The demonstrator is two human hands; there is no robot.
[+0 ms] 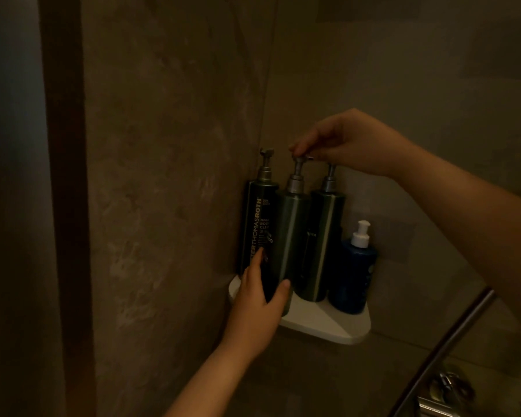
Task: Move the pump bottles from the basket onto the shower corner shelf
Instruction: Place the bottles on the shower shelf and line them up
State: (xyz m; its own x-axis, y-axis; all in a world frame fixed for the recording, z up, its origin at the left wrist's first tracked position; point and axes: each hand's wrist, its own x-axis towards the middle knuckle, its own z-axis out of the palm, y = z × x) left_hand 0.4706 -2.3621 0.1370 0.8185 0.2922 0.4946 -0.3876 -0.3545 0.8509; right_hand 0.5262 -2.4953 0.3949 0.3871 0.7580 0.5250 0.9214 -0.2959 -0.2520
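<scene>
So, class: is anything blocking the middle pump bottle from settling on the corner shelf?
Nothing visible does. The middle pump bottle already stands on the white corner shelf, between two tall bottles. The left hand grips its base and the right hand pinches its pump head.

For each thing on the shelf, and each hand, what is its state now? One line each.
Tall dark labelled pump bottle: upright, at the wall.
Middle dark green pump bottle: upright, gripped by both hands.
Third dark green pump bottle: upright.
Small blue bottle with white pump: upright, rightmost.
White corner shelf: holds all four.
Left hand: around the middle bottle's base.
Right hand: pinching its pump head.
</scene>
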